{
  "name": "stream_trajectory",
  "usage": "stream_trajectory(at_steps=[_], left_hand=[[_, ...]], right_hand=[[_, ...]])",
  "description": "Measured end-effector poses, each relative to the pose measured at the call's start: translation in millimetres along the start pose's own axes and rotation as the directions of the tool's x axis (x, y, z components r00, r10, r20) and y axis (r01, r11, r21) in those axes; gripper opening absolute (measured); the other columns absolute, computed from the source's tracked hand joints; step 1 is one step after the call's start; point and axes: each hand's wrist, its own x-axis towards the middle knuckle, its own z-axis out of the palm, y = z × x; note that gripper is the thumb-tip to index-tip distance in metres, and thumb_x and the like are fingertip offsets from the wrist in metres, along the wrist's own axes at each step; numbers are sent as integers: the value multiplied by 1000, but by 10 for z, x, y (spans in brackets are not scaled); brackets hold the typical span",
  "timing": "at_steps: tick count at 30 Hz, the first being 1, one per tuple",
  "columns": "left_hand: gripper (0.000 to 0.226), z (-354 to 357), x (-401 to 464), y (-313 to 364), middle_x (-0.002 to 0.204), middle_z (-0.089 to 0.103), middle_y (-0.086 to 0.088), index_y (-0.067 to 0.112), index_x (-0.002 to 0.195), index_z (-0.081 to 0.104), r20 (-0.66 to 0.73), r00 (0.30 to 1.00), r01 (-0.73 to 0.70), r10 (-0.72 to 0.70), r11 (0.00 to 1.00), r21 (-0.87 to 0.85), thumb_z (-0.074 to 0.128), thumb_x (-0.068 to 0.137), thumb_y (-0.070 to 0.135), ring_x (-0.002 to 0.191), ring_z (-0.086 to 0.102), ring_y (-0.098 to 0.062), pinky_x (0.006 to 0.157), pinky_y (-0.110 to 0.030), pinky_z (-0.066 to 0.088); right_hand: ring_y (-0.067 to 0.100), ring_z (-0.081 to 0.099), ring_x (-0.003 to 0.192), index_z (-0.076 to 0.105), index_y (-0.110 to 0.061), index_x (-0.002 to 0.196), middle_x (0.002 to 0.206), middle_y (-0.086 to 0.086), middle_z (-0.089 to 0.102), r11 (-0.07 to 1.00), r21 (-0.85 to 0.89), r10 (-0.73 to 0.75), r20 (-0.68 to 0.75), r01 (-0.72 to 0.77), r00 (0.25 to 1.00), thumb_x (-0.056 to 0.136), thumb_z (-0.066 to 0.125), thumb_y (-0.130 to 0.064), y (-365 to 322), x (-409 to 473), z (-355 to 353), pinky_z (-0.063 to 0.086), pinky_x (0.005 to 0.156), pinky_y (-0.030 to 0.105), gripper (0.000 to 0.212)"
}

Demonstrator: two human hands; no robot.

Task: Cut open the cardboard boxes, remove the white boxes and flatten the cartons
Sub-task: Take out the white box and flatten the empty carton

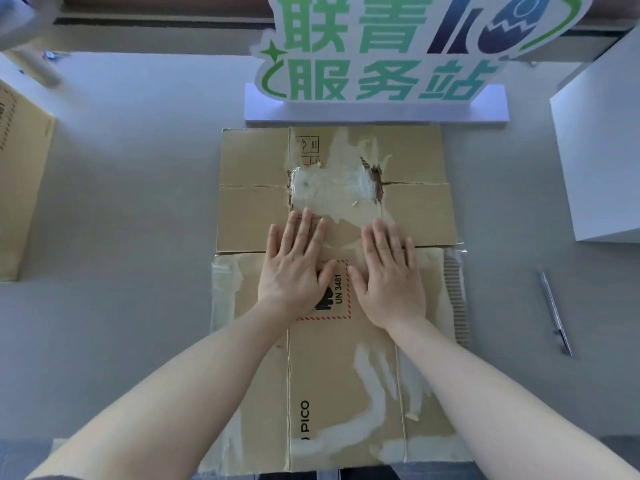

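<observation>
While both palms lie spread on the flattened carton (pixel 346 358), keep the weight coming straight down through the heels of the hands rather than the fingertips. Left hand (pixel 294 271) flat, fingers straight and slightly fanned, gripping nothing, thumb resting on the red-bordered UN 3481 label (pixel 337 292). Right hand (pixel 389 275) likewise flat and holding nothing, just beside the left, fingers reaching across the crease onto the far flaps (pixel 249 195). Carton lying in the middle of the grey worktop (pixel 138 168), its far edge touching the base of the green-lettered sign (pixel 377 64), torn tape (pixel 332 188) bunched where the flaps meet. Probably the flattening step, near done for this one. Press along the fold lines first, then slide outward toward the left and right edges to stop the flaps springing up. Mind the sticky tape strips. Utility knife (pixel 556 310) lying well apart on the right; white box (pixel 602 150) at far right; another carton (pixel 20 188) at the left edge.
</observation>
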Motion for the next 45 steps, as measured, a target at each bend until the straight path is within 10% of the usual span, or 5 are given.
stream_trajectory(at_steps=[33,38,41,45], left_hand=[[77,204,-1594,-198,163,-14,-1,25,156,-4,127,991,-47,43,998,28,19,93,64,149,-19,-19,121,-50,0],[71,-6,-1487,-318,163,-13,4,26,156,-3,67,995,78,-71,991,-110,15,96,60,148,-20,-14,121,-41,-9],[68,-304,-1118,-407,164,8,-1,20,155,15,-10,915,374,-404,857,-355,44,98,42,150,7,-23,120,-42,14],[69,-491,-570,-657,147,40,-13,10,147,37,101,676,587,-730,450,-673,60,88,39,135,37,-32,108,-43,33]], right_hand=[[22,-11,151,-1,-13,157,165,7,-7,999,-22,42,109,-40,993,100,13,-60,-115,-1547,187,1,121,49,75],[23,19,149,26,-18,155,162,2,21,956,263,141,-16,-132,990,99,29,-48,41,-1356,-63,15,120,45,63],[34,36,137,38,-10,148,153,12,37,852,416,405,-140,-317,904,97,49,-35,310,-886,-337,31,109,48,58],[32,42,129,28,-11,152,144,14,41,651,585,571,42,-483,820,98,52,-32,663,-316,-615,37,100,42,63]])
